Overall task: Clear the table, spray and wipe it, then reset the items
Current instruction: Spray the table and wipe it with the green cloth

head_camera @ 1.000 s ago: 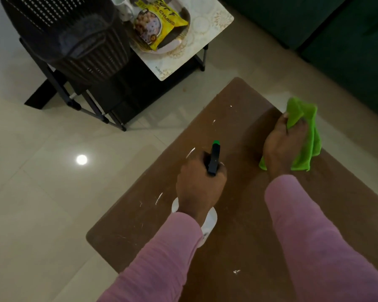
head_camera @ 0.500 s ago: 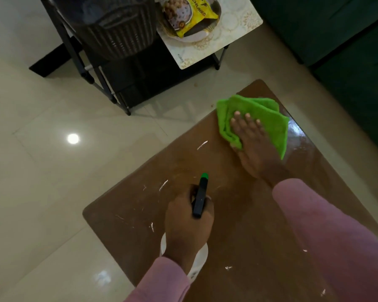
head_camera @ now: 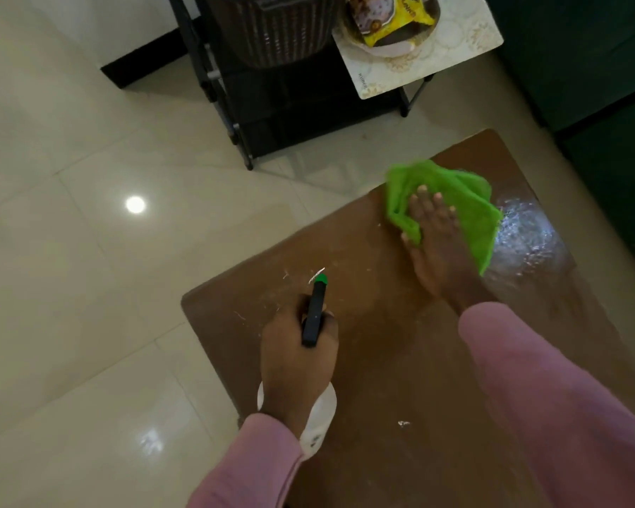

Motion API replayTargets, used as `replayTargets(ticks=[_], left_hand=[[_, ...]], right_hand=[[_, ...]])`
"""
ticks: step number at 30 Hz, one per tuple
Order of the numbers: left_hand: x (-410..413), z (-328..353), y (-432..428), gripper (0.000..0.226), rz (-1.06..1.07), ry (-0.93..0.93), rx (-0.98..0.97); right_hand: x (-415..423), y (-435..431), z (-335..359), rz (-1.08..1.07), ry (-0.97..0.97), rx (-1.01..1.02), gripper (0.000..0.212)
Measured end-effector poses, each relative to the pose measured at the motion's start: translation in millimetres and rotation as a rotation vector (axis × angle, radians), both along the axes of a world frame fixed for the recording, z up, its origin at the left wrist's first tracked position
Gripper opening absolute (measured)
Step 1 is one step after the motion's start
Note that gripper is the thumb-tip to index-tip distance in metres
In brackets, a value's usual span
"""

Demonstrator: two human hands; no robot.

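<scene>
**Green cloth on the brown table**

The right hand (head_camera: 437, 251) presses the green cloth (head_camera: 473, 218) near the table's (head_camera: 400, 361) far end, fingers straight and close together. The left hand (head_camera: 297, 357) wraps tight round the spray bottle (head_camera: 314, 317). On the side table (head_camera: 459, 49), a bowl (head_camera: 393, 49) holds a yellow snack bag (head_camera: 393, 16).

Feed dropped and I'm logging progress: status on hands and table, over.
Left hand grips spray bottle. Right hand presses green cloth flat on brown table, far end. Wet sheen right of cloth; white flecks near bottle.
</scene>
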State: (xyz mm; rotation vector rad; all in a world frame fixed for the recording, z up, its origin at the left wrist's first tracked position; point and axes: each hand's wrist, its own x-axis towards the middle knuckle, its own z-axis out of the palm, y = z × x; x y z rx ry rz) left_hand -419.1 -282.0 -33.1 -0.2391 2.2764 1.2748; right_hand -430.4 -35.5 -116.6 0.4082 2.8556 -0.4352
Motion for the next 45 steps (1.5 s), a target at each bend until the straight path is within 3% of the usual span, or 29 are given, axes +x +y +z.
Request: replayTargets(ticks=[3, 5, 7, 10, 12, 18, 28, 34, 40, 45], left_hand=[[3.9, 0.6, -15.6, 0.015, 0.046, 0.01, -0.005], [8.1, 0.4, -24.6, 0.017, 0.063, 0.004, -0.016], [12.2, 2.0, -32.0, 0.019, 0.08, 0.012, -0.024], [20.8, 5.4, -43.1, 0.022, 0.089, 0.029, -0.031], [27.7, 5.9, -48.2, 0.017, 0.078, 0.025, -0.025], [43.9, -4.6, -54.6, 0.02, 0.125, -0.028, -0.008], [40.7, -5.6, -40.4, 0.023, 0.062, -0.023, -0.054], [38.1, -6.7, -43.1, 0.026, 0.135, 0.018, -0.105], [40.4, -7.7, -49.5, 0.02, 0.063, 0.019, -0.076], [49.8, -7.9, -59.8, 0.014, 0.184, 0.039, 0.002]], right_hand=[[-18.2, 9.2, 3.5, -0.346, 0.001, -0.049, 0.06], [-32.3, -16.0, 6.4, -0.412, -0.016, -0.049, 0.061], [-33.5, -51.7, 9.5, -0.259, -0.02, -0.043, 0.062], [-2.1, -94.4, 8.6, 0.138, -0.037, 0.013, 0.064], [14.4, -86.6, 6.9, 0.241, -0.049, 0.032, 0.064], [-0.3, -32.5, 7.6, -0.191, -0.047, -0.084, 0.061], [-2.9, -34.1, 10.4, -0.177, -0.09, -0.086, 0.061], [-3.1, -31.7, 12.5, -0.173, -0.089, -0.112, 0.06], [-5.8, -34.9, 10.4, -0.204, -0.093, -0.088, 0.061], [-15.8, -75.8, 10.0, -0.235, -0.05, -0.06, 0.063]])
